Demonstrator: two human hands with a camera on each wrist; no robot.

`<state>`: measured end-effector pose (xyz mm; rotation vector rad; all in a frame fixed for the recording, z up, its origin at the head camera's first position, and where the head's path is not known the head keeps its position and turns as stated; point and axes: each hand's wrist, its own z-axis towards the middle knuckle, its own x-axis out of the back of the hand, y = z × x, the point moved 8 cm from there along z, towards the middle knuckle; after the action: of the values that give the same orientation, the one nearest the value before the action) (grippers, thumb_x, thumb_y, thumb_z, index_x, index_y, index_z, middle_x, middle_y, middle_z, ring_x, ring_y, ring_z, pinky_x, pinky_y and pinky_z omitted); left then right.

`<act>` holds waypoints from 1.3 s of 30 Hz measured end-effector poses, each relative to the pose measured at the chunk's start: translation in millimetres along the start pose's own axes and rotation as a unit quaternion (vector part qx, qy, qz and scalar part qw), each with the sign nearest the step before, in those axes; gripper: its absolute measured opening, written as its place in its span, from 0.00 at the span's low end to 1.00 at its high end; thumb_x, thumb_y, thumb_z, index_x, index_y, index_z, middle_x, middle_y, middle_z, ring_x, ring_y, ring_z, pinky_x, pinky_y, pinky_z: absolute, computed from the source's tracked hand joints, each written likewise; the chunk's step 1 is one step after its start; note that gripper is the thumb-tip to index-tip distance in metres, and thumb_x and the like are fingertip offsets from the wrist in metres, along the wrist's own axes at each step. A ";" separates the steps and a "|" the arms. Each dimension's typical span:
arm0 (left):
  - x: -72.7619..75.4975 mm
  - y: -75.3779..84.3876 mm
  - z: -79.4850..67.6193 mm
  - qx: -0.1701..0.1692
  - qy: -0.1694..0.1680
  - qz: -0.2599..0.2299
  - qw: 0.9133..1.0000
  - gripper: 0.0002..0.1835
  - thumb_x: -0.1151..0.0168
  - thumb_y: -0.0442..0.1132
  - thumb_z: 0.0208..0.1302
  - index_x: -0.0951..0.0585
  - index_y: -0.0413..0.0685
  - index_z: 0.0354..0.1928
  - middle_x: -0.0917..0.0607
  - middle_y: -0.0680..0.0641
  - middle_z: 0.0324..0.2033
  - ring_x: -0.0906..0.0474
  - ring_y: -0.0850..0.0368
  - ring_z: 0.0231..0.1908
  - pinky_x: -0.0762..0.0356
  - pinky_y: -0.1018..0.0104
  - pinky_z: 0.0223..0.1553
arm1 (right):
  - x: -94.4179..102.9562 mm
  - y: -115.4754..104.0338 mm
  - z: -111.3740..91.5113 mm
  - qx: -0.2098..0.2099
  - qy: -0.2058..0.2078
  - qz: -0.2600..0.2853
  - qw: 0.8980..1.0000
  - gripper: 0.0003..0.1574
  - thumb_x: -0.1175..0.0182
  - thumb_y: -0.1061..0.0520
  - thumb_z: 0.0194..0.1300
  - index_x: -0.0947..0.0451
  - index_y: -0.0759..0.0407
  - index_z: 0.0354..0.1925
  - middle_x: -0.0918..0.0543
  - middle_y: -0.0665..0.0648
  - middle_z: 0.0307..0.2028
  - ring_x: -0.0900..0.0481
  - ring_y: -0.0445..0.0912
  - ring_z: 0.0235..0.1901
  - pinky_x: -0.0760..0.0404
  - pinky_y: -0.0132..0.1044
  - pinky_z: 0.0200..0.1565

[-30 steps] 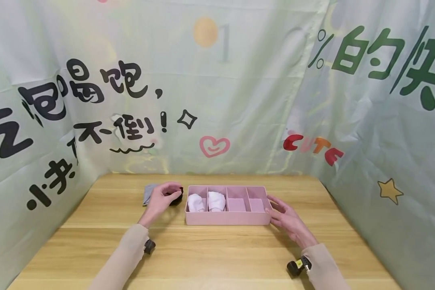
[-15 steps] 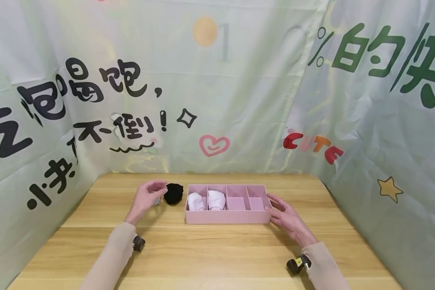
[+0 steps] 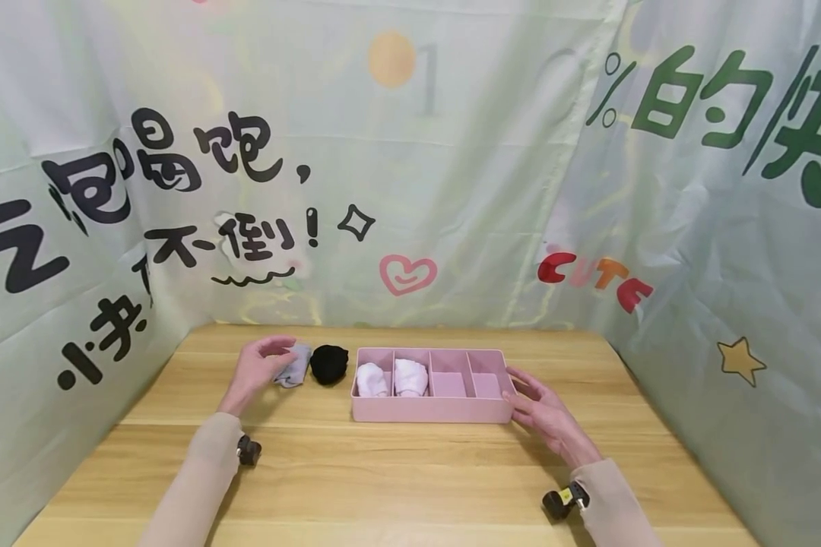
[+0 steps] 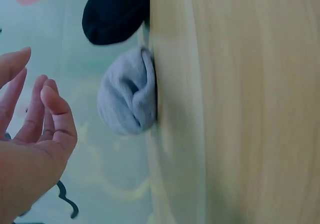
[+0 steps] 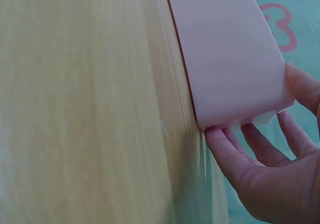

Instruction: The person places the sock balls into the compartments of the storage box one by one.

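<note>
My left hand (image 3: pixel 260 365) hovers at a grey rolled sock (image 4: pixel 129 93), fingers loosely bent and nothing between them. In the left wrist view a gap separates the hand from the sock. A black rolled sock (image 3: pixel 329 365) lies just right of the grey one. The pink divided box (image 3: pixel 431 411) stands right of both. Two white rolled socks, one (image 3: pixel 371 380) in the leftmost compartment and another (image 3: pixel 411 378) beside it, sit inside; the two right compartments hold nothing. My right hand (image 3: pixel 547 414) touches the box's right end, fingers on the end wall, thumb at the top rim.
The wooden table (image 3: pixel 397 479) carries everything. Printed cloth walls (image 3: pixel 479 190) enclose it at the back and both sides. A small black camera (image 3: pixel 249 450) is worn on the left wrist and another (image 3: pixel 559 503) on the right.
My left hand has moved left, from the black sock to the grey one, with nothing in it. The black sock has come fully into view. My right hand and the box stay put.
</note>
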<state>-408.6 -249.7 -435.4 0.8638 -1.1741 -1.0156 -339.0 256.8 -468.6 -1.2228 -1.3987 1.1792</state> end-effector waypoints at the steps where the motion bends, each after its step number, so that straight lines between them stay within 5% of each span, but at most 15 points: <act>1: 2.8 -2.1 0.2 0.006 -0.001 0.001 1.000 0.23 0.32 0.37 0.61 0.22 0.40 0.58 0.18 0.36 0.54 0.21 0.62 0.46 0.23 0.75 0.44 | -0.1 0.0 0.0 0.000 0.000 0.000 1.000 0.41 0.45 0.62 0.71 0.48 0.58 0.76 0.49 0.72 0.74 0.34 0.61 0.66 0.21 0.43 0.57; 9: 22.6 -26.8 2.2 0.087 -0.017 -0.049 0.995 0.30 0.35 0.35 0.63 0.30 0.45 0.68 0.30 0.37 0.66 0.32 0.47 0.60 0.27 0.56 0.59 | -0.1 0.5 0.1 0.001 0.002 0.001 1.000 0.40 0.45 0.63 0.71 0.48 0.59 0.76 0.48 0.72 0.74 0.33 0.60 0.65 0.21 0.42 0.56; 14: 24.7 -34.4 6.8 0.095 -0.040 -0.028 0.994 0.31 0.35 0.34 0.63 0.31 0.43 0.68 0.34 0.35 0.68 0.39 0.41 0.66 0.27 0.49 0.58 | -0.5 0.2 0.0 0.002 -0.001 0.003 1.000 0.40 0.45 0.63 0.71 0.49 0.59 0.76 0.48 0.72 0.74 0.33 0.61 0.66 0.22 0.43 0.57; 19: 16.7 -36.5 15.6 0.077 -0.078 0.006 0.994 0.31 0.34 0.35 0.62 0.29 0.42 0.67 0.37 0.33 0.70 0.43 0.36 0.69 0.24 0.50 0.54 | -0.3 -1.1 0.1 0.004 0.000 0.000 1.000 0.40 0.45 0.63 0.71 0.48 0.59 0.76 0.48 0.72 0.74 0.32 0.60 0.65 0.22 0.43 0.57; 24: 8.9 -41.9 22.1 0.099 -0.093 -0.019 0.991 0.32 0.33 0.35 0.61 0.30 0.43 0.68 0.41 0.34 0.71 0.46 0.37 0.69 0.31 0.51 0.60 | -1.0 -1.4 -0.1 0.004 -0.001 -0.002 1.000 0.40 0.45 0.63 0.71 0.48 0.59 0.76 0.48 0.72 0.74 0.32 0.59 0.64 0.22 0.42 0.57; 34: -4.3 -46.8 29.4 0.098 -0.134 -0.001 0.986 0.35 0.33 0.33 0.59 0.32 0.42 0.69 0.33 0.36 0.68 0.33 0.50 0.59 0.28 0.67 0.51 | -0.9 -0.6 -0.5 0.003 -0.001 -0.004 1.000 0.40 0.45 0.62 0.72 0.48 0.58 0.76 0.48 0.72 0.74 0.32 0.59 0.65 0.22 0.43 0.57; 39: -11.5 -50.4 31.4 0.112 -0.141 -0.013 0.984 0.34 0.32 0.33 0.59 0.30 0.44 0.69 0.30 0.35 0.64 0.29 0.50 0.54 0.25 0.65 0.50 | -0.7 -0.1 -0.6 0.000 0.001 0.001 1.000 0.41 0.44 0.61 0.71 0.48 0.58 0.76 0.48 0.72 0.74 0.32 0.58 0.65 0.22 0.42 0.57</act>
<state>-449.0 -255.7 -480.0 0.9340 -1.5424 -1.0653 -338.4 256.1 -468.4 -1.2251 -1.3954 1.1786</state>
